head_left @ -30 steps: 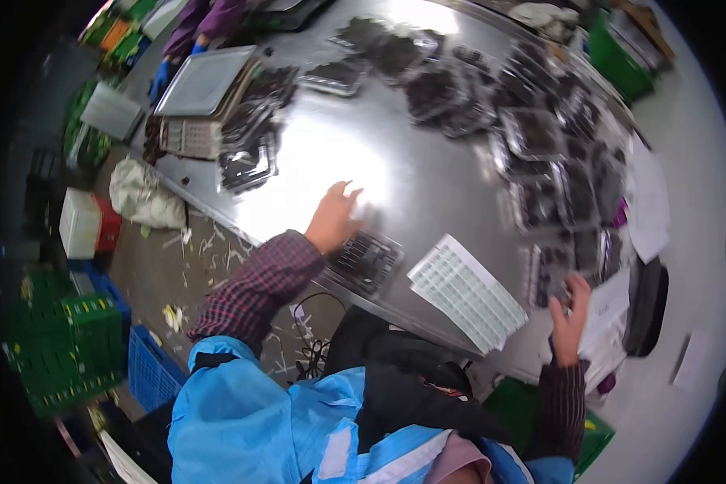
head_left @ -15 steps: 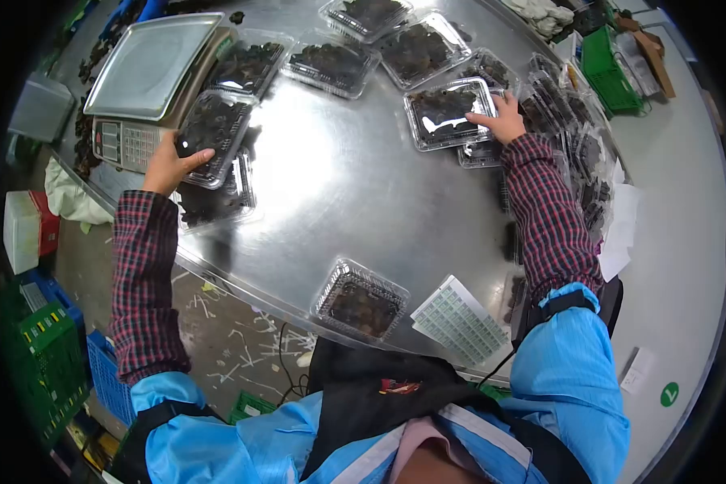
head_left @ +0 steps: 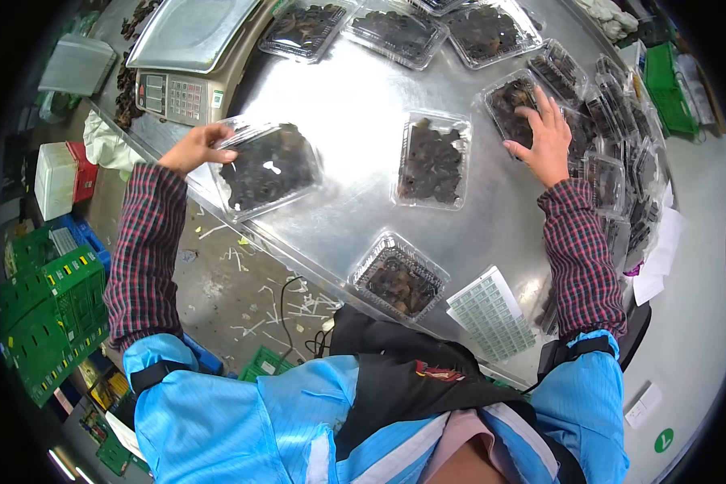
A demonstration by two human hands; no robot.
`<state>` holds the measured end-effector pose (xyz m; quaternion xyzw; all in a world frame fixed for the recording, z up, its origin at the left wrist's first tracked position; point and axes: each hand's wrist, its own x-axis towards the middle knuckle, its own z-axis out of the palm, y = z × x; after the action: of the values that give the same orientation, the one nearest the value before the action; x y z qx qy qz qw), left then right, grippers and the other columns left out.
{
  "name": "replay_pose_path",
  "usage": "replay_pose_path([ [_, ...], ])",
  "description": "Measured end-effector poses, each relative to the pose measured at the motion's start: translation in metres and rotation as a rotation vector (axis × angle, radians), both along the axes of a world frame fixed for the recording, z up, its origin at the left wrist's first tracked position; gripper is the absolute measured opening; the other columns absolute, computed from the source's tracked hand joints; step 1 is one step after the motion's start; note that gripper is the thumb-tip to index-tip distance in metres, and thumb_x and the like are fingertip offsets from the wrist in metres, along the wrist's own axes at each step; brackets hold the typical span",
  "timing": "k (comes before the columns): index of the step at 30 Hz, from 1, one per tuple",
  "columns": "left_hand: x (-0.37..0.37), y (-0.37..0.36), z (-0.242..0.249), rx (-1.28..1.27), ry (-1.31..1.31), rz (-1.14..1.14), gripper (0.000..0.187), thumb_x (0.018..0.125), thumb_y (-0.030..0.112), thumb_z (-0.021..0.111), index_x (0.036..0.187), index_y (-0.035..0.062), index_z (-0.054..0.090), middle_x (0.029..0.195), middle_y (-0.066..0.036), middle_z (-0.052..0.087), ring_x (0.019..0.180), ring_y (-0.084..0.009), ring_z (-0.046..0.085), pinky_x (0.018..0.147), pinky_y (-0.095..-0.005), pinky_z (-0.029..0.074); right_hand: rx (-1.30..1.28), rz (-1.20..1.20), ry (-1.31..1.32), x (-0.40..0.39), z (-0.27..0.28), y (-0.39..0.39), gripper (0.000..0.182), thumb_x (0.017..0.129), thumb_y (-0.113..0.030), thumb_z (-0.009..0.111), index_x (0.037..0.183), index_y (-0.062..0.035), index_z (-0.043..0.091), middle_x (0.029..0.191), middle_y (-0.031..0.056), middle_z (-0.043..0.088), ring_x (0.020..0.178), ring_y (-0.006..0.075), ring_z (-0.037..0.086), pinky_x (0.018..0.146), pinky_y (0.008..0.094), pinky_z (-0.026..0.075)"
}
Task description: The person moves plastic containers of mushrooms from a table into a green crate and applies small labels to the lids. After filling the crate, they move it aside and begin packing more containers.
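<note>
Now left hand [head_left: 192,148] nearer, clamshell [head_left: 268,168] along

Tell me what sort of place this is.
Probably a food packing station: clear clamshell boxes of dark dried produce on a steel table, a weighing scale and a label sheet.

A food-packing workroom: a steel table [head_left: 355,121] crowded with clear clamshell trays [head_left: 431,161] of dark produce, a weighing scale [head_left: 181,89], label sheets [head_left: 492,315], green crates [head_left: 48,315] on the floor
</note>
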<state>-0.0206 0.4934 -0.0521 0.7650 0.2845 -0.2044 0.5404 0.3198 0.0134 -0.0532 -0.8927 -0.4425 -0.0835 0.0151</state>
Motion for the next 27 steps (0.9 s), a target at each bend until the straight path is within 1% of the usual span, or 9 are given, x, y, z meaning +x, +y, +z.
replay_pose_path([
  [4, -0.048, 0.023, -0.03, -0.204, -0.054, 0.419, 0.025, 0.079, 0.016, 0.074, 0.097, 0.0101, 0.059, 0.09, 0.003, 0.059, 0.08, -0.0087, 0.054, 0.074, -0.0247, 0.04, 0.318, -0.097, 0.121, 0.02, -0.002, -0.013, 0.07, 0.064, -0.033, 0.08, 0.125, -0.0115, 0.054, 0.144, 0.0126, 0.039, 0.123, 0.0356, 0.045, 0.097, 0.0436, 0.041],
  [8, -0.031, 0.034, -0.003, 0.168, -0.033, 0.104, 0.044, 0.078, 0.025, 0.076, 0.113, 0.006, 0.058, 0.108, -0.006, 0.06, 0.106, -0.0181, 0.055, 0.095, -0.0336, 0.04, 0.056, -0.423, 0.383, 0.053, -0.003, -0.032, 0.087, 0.062, -0.054, 0.077, 0.122, 0.0039, 0.053, 0.109, 0.0244, 0.063, 0.103, 0.0367, 0.06, 0.09, 0.0407, 0.045],
  [9, -0.017, 0.021, 0.01, 0.33, -0.05, 0.033, 0.073, 0.07, 0.034, 0.082, 0.126, -0.0006, 0.05, 0.12, -0.017, 0.057, 0.118, -0.0249, 0.051, 0.102, -0.037, 0.038, 0.048, -0.483, 0.5, 0.06, -0.004, -0.034, 0.085, 0.062, -0.055, 0.077, 0.119, 0.0038, 0.055, 0.106, 0.0226, 0.064, 0.1, 0.0349, 0.061, 0.089, 0.0396, 0.045],
  [10, -0.01, 0.019, 0.004, 0.317, -0.061, 0.029, 0.073, 0.07, 0.034, 0.082, 0.126, -0.0006, 0.05, 0.12, -0.017, 0.057, 0.118, -0.0249, 0.051, 0.102, -0.037, 0.038, 0.043, -0.541, 0.616, 0.07, -0.01, -0.034, 0.083, 0.061, -0.057, 0.077, 0.115, 0.0037, 0.057, 0.104, 0.0209, 0.065, 0.097, 0.033, 0.063, 0.087, 0.0385, 0.045],
  [12, 0.005, 0.019, -0.01, 0.233, -0.013, -0.159, 0.093, 0.066, 0.042, 0.084, 0.136, -0.0016, 0.041, 0.128, -0.022, 0.051, 0.124, -0.0284, 0.045, 0.104, -0.0379, 0.035, 0.128, -0.597, 0.752, 0.082, -0.03, -0.048, 0.061, 0.068, -0.047, 0.077, 0.103, 0.0007, 0.061, 0.09, 0.0128, 0.067, 0.084, 0.023, 0.064, 0.077, 0.0326, 0.047],
  [15, 0.009, 0.009, -0.004, 0.231, -0.079, -0.126, 0.101, 0.061, 0.045, 0.085, 0.137, -0.0032, 0.039, 0.118, -0.021, 0.058, 0.109, -0.0251, 0.057, 0.092, -0.0347, 0.046, 0.87, -0.631, 1.449, 0.027, 0.001, -0.039, 0.016, 0.082, -0.019, 0.071, 0.089, -0.0094, 0.06, 0.071, -0.0031, 0.057, 0.063, 0.0056, 0.052, 0.059, 0.0196, 0.039],
  [17, 0.01, 0.006, 0.004, 0.21, 0.099, -0.141, 0.095, 0.061, 0.042, 0.085, 0.133, -0.0038, 0.042, 0.109, -0.02, 0.062, 0.091, -0.0199, 0.064, 0.076, -0.0307, 0.053, 0.814, -0.559, 1.639, 0.001, -0.002, -0.041, 0.025, 0.079, -0.026, 0.073, 0.092, -0.008, 0.06, 0.076, -0.0027, 0.058, 0.065, 0.0077, 0.053, 0.062, 0.0221, 0.043],
  [22, -0.035, -0.057, -0.023, -0.051, -0.162, 0.254, 0.081, 0.078, 0.036, 0.075, 0.137, -0.0028, 0.036, 0.125, -0.015, 0.054, 0.117, -0.0217, 0.049, 0.104, -0.0331, 0.035, 0.438, -0.574, 1.763, -0.052, -0.033, 0.011, 0.055, 0.076, -0.028, 0.074, 0.119, -0.0014, 0.054, 0.103, 0.0051, 0.06, 0.092, 0.0134, 0.057, 0.079, 0.0281, 0.047],
  [27, -0.041, -0.136, -0.006, -0.146, -0.149, 0.513, 0.078, 0.082, 0.032, 0.072, 0.141, 0.0017, 0.031, 0.128, -0.013, 0.051, 0.117, -0.0205, 0.049, 0.102, -0.0323, 0.036, 0.548, -0.393, 1.821, -0.089, -0.019, 0.061, 0.063, 0.076, -0.023, 0.074, 0.128, -0.0006, 0.048, 0.114, 0.0069, 0.059, 0.1, 0.0166, 0.056, 0.089, 0.0292, 0.044],
])
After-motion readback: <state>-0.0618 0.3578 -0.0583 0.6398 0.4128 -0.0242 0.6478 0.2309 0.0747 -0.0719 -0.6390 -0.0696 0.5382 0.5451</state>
